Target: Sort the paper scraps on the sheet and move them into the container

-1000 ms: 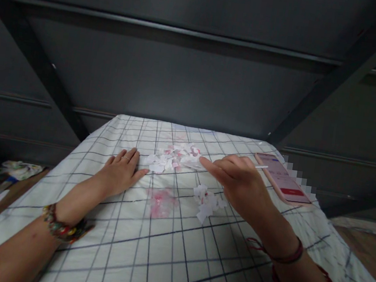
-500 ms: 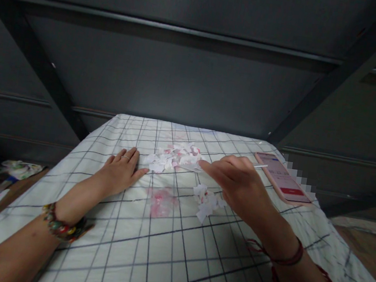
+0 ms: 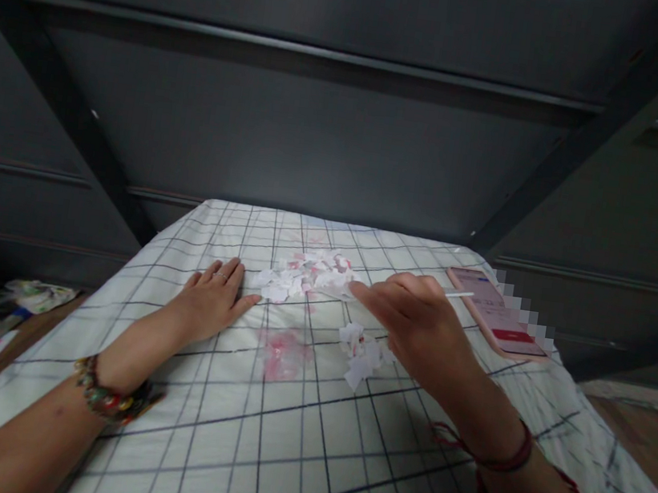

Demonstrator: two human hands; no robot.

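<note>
Left hand [image 3: 206, 303]: lies flat on checked cloth [image 3: 185, 462], holding nothing. Right hand [image 3: 417, 315]: grasps thin white stick [image 3: 459, 294], one end hidden, beside larger paper heap [image 3: 306, 277]. Smaller paper heap [image 3: 364, 356]: lies nearer the body. Step in hand: apparently stick work at the larger paper heap; next move seemingly calls for a light touch.

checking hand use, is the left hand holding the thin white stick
No, the right hand grips that stick; the left hand lies flat.

The right hand [image 3: 418, 315] hides part of a white stick [image 3: 461, 295]; the phone screen [image 3: 491, 307] is too small to read.
</note>
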